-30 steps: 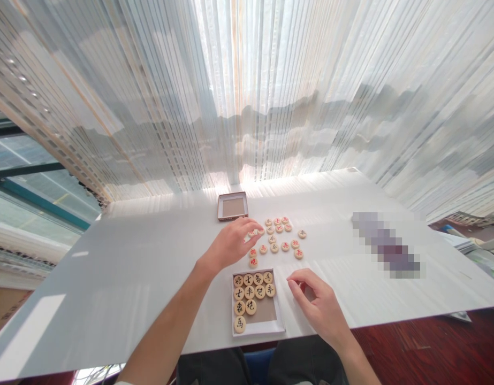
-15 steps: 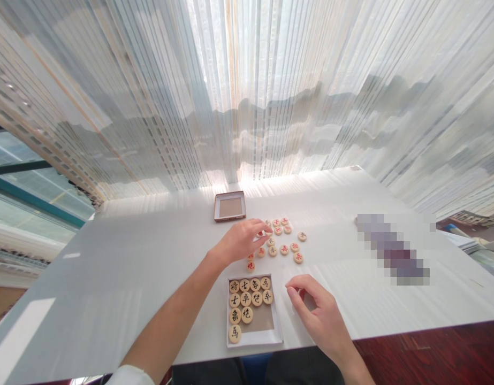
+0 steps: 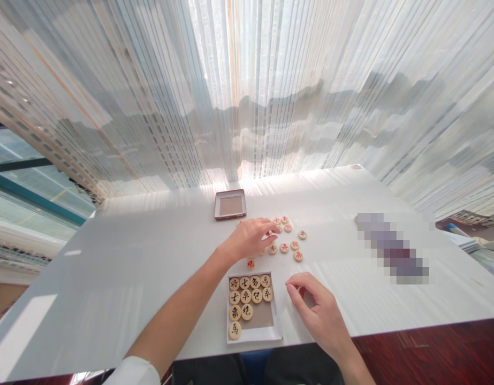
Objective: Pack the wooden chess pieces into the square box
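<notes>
My left hand (image 3: 252,237) reaches over a loose group of round wooden Chinese chess pieces, its thumb and fingers curved and apart. No piece shows in its grasp, and it hides part of the group. Around it lie a red-marked piece (image 3: 251,263), a black-marked piece (image 3: 273,248) and several more. Below it is a shallow open box (image 3: 278,321) with black-marked pieces (image 3: 245,297) in rows. Bare bottom shows at the box's lower right. My right hand (image 3: 321,310) rests on the table right of the box, fingers curled and thumb against the index finger, nothing visible in it.
A second shallow box or lid (image 3: 229,204) lies toward the back of the white table (image 3: 150,256). A blurred-out object (image 3: 393,248) is at the right. Striped sheer curtains (image 3: 271,96) hang along the far edge.
My left hand has moved slightly right across the loose pieces, covering some that showed before. The right hand stays in place, and the pieces in the box look the same.
</notes>
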